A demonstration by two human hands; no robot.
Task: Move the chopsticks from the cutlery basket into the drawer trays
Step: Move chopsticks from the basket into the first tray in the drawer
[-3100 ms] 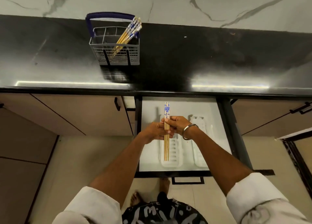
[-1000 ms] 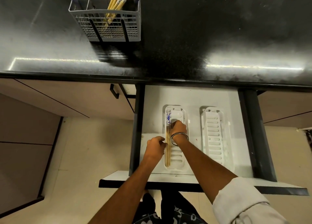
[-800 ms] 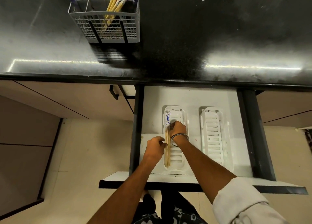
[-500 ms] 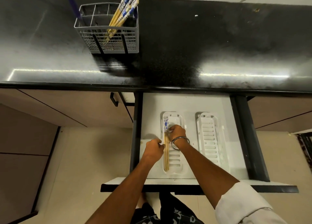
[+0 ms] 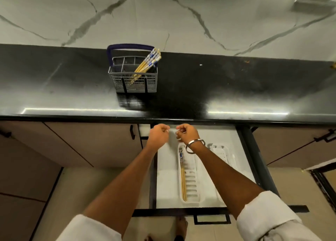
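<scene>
A grey wire cutlery basket (image 5: 133, 83) with a blue handle stands on the black counter and holds several wooden chopsticks (image 5: 146, 65) with blue-and-white tops, leaning right. Below, the white drawer (image 5: 167, 168) is pulled out. Its left white tray (image 5: 192, 188) holds a few chopsticks (image 5: 182, 179) along its left side; the right tray (image 5: 221, 152) is partly hidden by my right arm. My left hand (image 5: 158, 133) and my right hand (image 5: 185, 132), with a metal bangle, hover side by side at the drawer's far end under the counter edge, fingers loosely curled, holding nothing.
The black counter (image 5: 236, 88) runs across the view beneath a marble wall. Brown cabinet fronts (image 5: 81, 142) with black handles flank the drawer. The drawer's black front and handle (image 5: 211, 219) jut toward me over a beige floor, where my feet show.
Both hands have let go of the chopsticks, which now lie in the left tray, and have risen toward the counter edge. My head has tilted up, bringing the wall into view.
</scene>
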